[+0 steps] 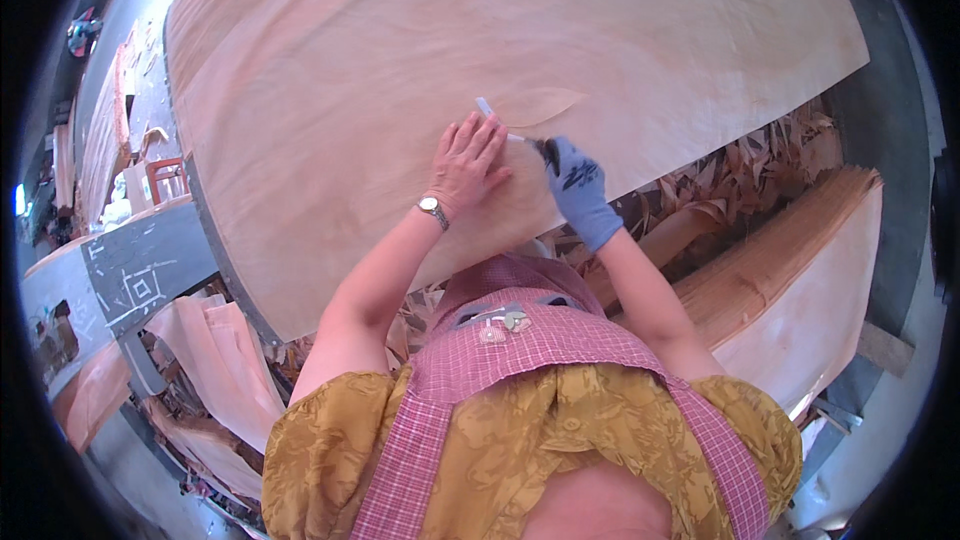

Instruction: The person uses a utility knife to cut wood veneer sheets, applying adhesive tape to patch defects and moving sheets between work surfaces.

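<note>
A large sheet of pale pinkish wood veneer [330,70] spreads out before me. My bare left hand [468,165] lies flat on it, fingers stretched out. At its fingertips is a short white strip [484,106]; whether the fingers press on it I cannot tell. Just to the right, my right hand [575,188], in a blue-grey glove with dark marks, is closed around a small knife [545,152] with a dark handle. Its thin light blade points left toward my left fingers. Beyond the blade, a leaf-shaped patch [545,107] shows on the veneer.
Veneer scraps [770,160] fill the space below the sheet's right edge. A thick veneer stack [790,270] lies to my right. At left are a grey metal frame [150,270] with chalk marks, hanging veneer pieces [215,350] and a reddish stool [165,178].
</note>
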Demonstrator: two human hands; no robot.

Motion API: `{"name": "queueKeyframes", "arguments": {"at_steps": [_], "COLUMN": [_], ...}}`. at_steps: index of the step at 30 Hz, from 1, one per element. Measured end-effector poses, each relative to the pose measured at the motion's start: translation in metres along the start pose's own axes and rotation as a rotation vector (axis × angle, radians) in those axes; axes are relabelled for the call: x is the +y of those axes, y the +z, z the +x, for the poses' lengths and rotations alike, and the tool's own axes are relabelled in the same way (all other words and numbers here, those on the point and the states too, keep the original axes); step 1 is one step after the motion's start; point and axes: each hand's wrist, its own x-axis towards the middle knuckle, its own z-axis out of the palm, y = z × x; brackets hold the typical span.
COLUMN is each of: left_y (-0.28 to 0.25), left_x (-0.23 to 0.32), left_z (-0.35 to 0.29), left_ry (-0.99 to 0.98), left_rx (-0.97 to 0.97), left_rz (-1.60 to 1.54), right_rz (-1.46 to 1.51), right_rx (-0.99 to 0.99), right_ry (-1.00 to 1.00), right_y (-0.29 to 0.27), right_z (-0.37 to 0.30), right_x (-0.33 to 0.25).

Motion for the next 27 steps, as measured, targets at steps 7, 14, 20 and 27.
{"name": "queueKeyframes", "arguments": {"at_steps": [7,14,20,27], "left_y": [-0.004,0.039,0.031,0.019], "left_x": [0.009,0.035,0.042,0.053], "left_z": [0.047,0.096,0.101,0.124], "left_ry": [-0.091,0.127,0.190,0.112], "left_rx": [-0.096,-0.033,-0.154,-0.308], "left_rz": [-0.241,-0.143,-0.090,-0.064], "right_rz": [1.061,1.067,0.387,0.206], "right_rx": [-0.089,-0.154,-0.072,-0.057], "right_ry": [0.753,0.881,0.301,0.164], "right_y": [-0.026,-0.049,-0.036,-0.125], "right_z": [0.050,0.057,0.022,0.112], "right_x": [0.049,0.034,0.082,0.206]}}
